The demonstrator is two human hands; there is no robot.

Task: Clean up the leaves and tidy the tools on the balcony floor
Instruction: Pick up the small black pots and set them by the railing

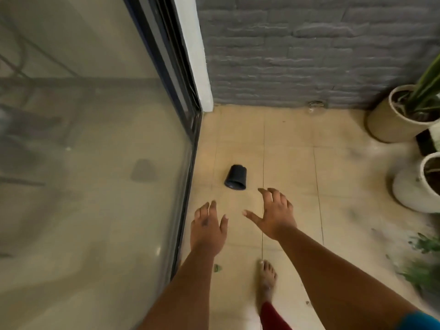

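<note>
At the left edge of the balcony floor (pixel 290 163) I see the sliding glass door (pixel 95 139), its dark frame running from the far wall down toward me.

1. My left hand (pixel 208 225) hovers over the floor tiles just beside the door frame, palm down. Its fingers (pixel 204 208) are straight and lie close together, with the thumb set slightly apart. It holds nothing and touches nothing.

2. A small green leaf (pixel 217 268) lies on the floor near the door frame, beside my left forearm.

3. The black pot (pixel 235 177) lies on its side on the floor, near the door-frame edge and beyond both hands. Its open mouth faces toward me. Neither hand touches it.

4. My right hand (pixel 273 213) hovers just short of the black pot, to its right. Its fingers (pixel 276 196) are spread and lightly bent, and the thumb reaches out to the left. It holds nothing.

5. My bare foot (pixel 266 279) stands on the tiles below the right hand, with a red trouser leg above it.

6. In the far right corner, against the grey brick wall (pixel 309 55), a beige planter (pixel 385 122) holds a plant with long leaves. A white planter (pixel 412 186) stands nearer along the right edge. Green foliage (pixel 426 263), blurred, shows at the near right edge.
</note>
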